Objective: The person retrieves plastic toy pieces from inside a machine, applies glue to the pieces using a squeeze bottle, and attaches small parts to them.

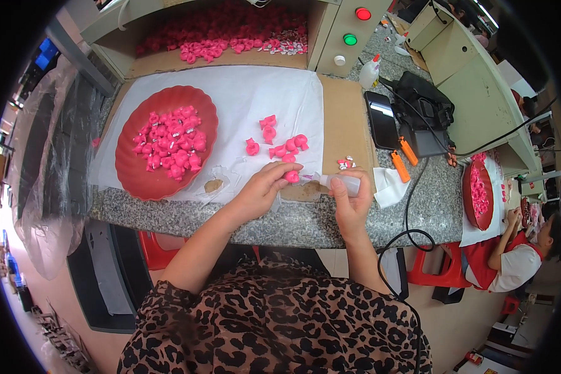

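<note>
Bottle [350, 186] lies gripped in your curled right hand [354, 209], nozzle [310, 177] beside the pink piece [291, 177] your left hand [262, 190] pinches near the front edge of the counter [277, 227], right of the red bowl [129, 140].

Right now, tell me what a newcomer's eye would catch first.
Probably the red scalloped bowl heaped with small pink pieces, at left on the white sheet. Then, centrally at the bench, the left hand holding one pink piece and the right hand a squeeze bottle. More pink pieces lie inside the cabinet at the top.
</note>
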`<state>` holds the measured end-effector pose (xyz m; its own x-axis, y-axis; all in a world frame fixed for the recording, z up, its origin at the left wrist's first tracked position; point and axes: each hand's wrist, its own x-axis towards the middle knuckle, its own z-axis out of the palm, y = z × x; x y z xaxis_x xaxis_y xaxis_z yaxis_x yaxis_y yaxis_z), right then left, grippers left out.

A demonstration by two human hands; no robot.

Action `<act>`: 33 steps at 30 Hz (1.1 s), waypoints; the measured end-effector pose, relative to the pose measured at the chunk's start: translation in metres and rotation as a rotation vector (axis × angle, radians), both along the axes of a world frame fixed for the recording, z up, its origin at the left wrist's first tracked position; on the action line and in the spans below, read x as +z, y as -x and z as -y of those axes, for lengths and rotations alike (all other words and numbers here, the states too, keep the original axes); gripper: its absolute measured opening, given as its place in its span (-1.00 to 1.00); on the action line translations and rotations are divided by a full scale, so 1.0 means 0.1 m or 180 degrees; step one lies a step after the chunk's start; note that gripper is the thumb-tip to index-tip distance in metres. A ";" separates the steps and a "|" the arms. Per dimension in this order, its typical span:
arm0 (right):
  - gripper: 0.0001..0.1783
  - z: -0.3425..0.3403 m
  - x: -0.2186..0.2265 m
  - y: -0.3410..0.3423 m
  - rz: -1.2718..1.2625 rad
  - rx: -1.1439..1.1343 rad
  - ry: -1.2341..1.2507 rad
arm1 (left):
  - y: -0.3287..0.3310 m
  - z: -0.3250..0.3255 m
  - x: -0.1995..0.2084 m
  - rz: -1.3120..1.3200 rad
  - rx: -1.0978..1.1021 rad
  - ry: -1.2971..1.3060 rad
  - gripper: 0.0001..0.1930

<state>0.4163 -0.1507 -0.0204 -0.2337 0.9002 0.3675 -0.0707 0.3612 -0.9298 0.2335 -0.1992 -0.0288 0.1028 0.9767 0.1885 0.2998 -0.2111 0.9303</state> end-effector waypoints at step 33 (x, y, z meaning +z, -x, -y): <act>-0.79 0.07 0.00 -0.01 0.0291 -0.0102 -0.0397 | -0.03 0.01 -0.02 0.0019 0.0262 -0.0038 -0.69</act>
<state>0.4170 -0.1576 -0.0205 -0.2431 0.8564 0.4554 0.0255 0.4750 -0.8796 0.2362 -0.2003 -0.0304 0.0211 0.9794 0.2006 0.3110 -0.1971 0.9298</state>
